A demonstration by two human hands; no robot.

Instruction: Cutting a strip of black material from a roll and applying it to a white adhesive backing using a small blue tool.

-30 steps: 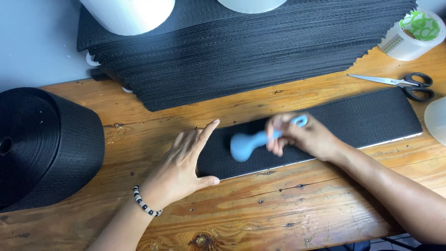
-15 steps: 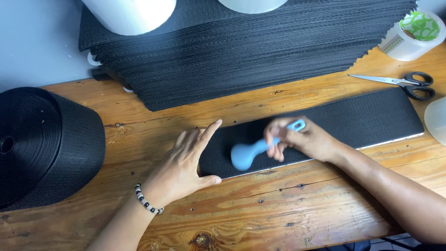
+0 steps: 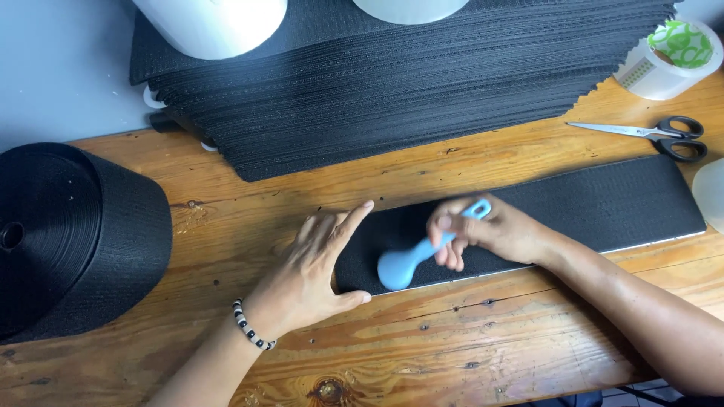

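A: Surface was a knotty wooden table (image 3: pixel 467 354). What lay straight on it?

B: A long black strip of webbing (image 3: pixel 603 203), flat, its near-left end under the left hand's fingertips (image 3: pixel 354 218). Beyond the fingers, a tall stack of cut black strips (image 3: pixel 407 83). Well left of the fingers, a big black webbing roll (image 3: pixel 68 234).

A: And to the right of the fingers?

B: Black-handled scissors (image 3: pixel 648 133), closed, just beyond the strip; a tape roll (image 3: pixel 667 56) beyond them.
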